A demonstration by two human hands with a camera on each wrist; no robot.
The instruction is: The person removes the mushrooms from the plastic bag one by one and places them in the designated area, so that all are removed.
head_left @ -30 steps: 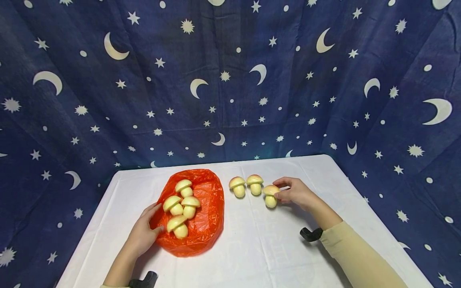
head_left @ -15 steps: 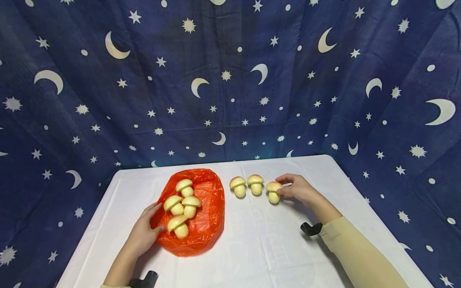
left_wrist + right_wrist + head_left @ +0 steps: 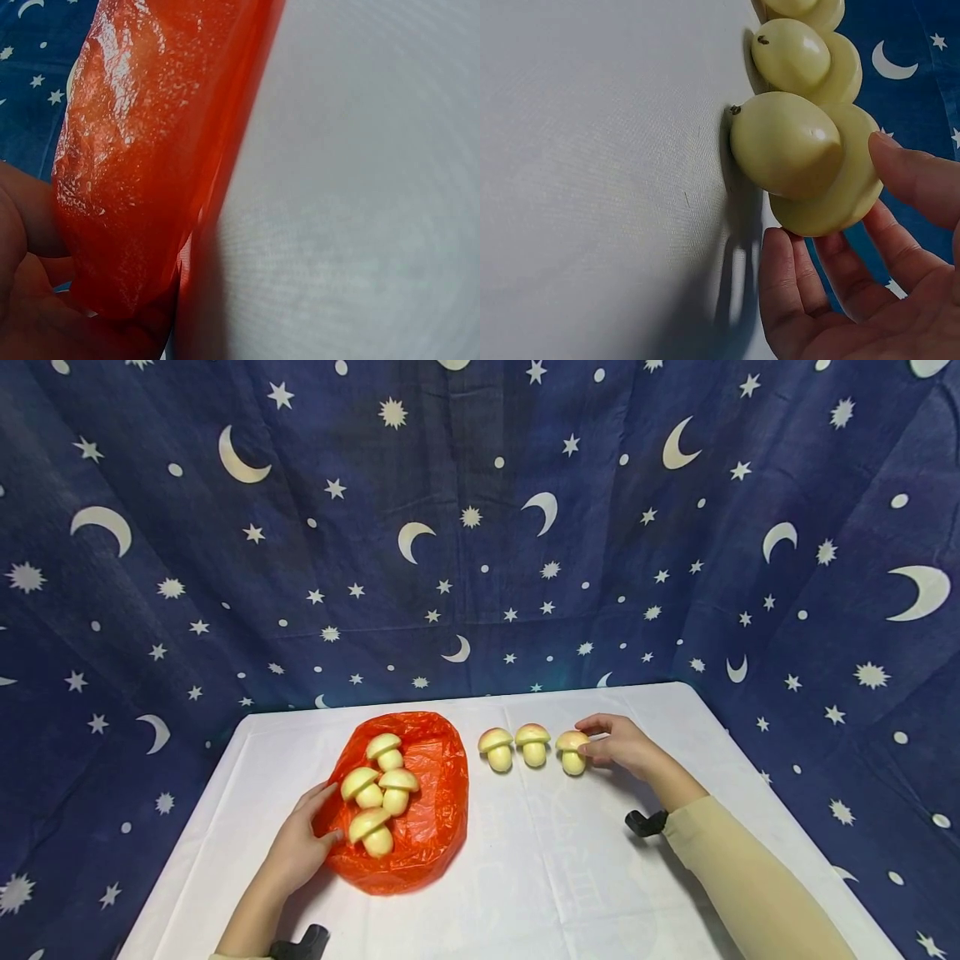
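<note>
In the head view my left hand (image 3: pixel 297 843) holds the left rim of a red plastic bag (image 3: pixel 442 827), opened out on the table. Its wall (image 3: pixel 142 150) lies between my thumb and fingers in the left wrist view. Inside the bag are several toy mushrooms (image 3: pixel 371 829) with pale yellow caps and stems. My right hand (image 3: pixel 621 748) pinches the cap of another mushroom (image 3: pixel 787 146), thumb on one side and fingertips on the other. That mushroom is at the right end of a row, beside a middle mushroom (image 3: pixel 532 745) and a left mushroom (image 3: pixel 496 749).
A white cloth covers the table (image 3: pixel 517 877). Behind it and on both sides hangs a dark blue curtain (image 3: pixel 480 593) with moons and stars. Black wrist pieces (image 3: pixel 647 824) sit at both wrists.
My right hand has shifted the pinched mushroom slightly back and to the right, bringing it about level with the other two. My left hand and the bag have stayed put.
</note>
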